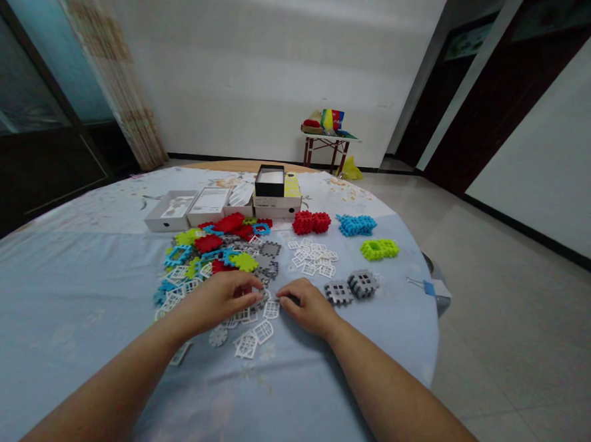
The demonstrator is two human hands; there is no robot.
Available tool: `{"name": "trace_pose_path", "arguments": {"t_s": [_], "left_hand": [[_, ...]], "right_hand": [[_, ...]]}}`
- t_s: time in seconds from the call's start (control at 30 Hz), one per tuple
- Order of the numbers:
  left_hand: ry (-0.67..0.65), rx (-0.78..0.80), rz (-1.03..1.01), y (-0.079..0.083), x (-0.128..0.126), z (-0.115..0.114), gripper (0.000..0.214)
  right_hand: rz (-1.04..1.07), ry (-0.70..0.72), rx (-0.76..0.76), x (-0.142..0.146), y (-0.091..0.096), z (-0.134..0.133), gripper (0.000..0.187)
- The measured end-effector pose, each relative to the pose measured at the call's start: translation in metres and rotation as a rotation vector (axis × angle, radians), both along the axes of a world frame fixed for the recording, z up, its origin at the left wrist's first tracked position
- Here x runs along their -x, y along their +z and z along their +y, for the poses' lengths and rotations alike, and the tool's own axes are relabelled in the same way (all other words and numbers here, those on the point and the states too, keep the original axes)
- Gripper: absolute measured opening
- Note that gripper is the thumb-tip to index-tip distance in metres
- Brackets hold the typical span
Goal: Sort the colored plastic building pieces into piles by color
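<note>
My left hand (221, 298) lies palm down on a loose pile of flat plastic building pieces (213, 253) in red, blue, green, grey and white. Its fingers are curled and pinch a small grey piece (259, 301). My right hand (306, 304) rests just to the right, its fingers bent toward the same spot, and what it holds is hidden. White window-grid pieces (253, 335) lie just under both hands. Right of my right hand sit two assembled grey blocks (350, 288).
Sorted red (311, 222), blue (356, 225) and green (379, 249) stacks lie further back on the round table's blue cloth (45, 299). Open boxes (211, 206) stand behind the pile. A binder clip (424, 285) holds the cloth at the right edge. A small table (330, 143) stands by the far wall.
</note>
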State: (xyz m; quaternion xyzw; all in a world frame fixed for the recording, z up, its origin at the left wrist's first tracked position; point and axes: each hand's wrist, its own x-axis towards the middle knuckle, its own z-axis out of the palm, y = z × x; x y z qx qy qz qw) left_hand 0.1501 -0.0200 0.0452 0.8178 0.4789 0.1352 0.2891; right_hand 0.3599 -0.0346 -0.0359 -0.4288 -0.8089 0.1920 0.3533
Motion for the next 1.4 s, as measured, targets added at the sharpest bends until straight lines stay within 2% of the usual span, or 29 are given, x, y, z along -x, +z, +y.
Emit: {"name": "trace_pose_path", "arguments": {"t_s": [0.17,0.47,0.73,0.87,0.93,1.0,1.13,1.3,1.4], "left_hand": [[-0.143,0.032,0.234,-0.002,0.0,-0.025,0.031],[-0.19,0.027,0.41,-0.012,-0.003,-0.032,0.025],[-0.189,0.039,0.378,-0.021,0.006,-0.024,0.02],[-0.168,0.052,0.37,-0.017,0.009,-0.021,0.013],[-0.181,0.044,0.331,-0.011,0.01,-0.018,0.009],[-0.192,0.048,0.231,-0.004,0.008,-0.014,0.015],[-0.1,0.042,-0.002,0.007,-0.005,-0.001,0.029],[-0.064,0.007,-0.141,0.005,-0.043,0.025,0.029],[-0.006,0.046,-0.296,0.001,-0.067,0.046,0.03]], "right_hand": [[-0.028,-0.006,-0.005,0.0,0.001,0.0,0.013],[-0.013,0.018,-0.027,-0.001,-0.001,-0.002,0.014],[-0.057,0.025,-0.099,0.004,-0.001,-0.008,0.015],[-0.045,0.009,-0.119,0.007,-0.002,-0.009,0.017],[-0.046,0.007,-0.11,0.007,-0.003,-0.008,0.018],[-0.048,0.012,-0.091,0.007,-0.005,-0.007,0.018],[-0.045,0.003,-0.055,0.007,-0.008,-0.006,0.019],[-0.053,-0.02,-0.05,0.007,-0.01,-0.005,0.018],[-0.042,0.002,-0.062,0.007,-0.01,-0.003,0.02]]}}
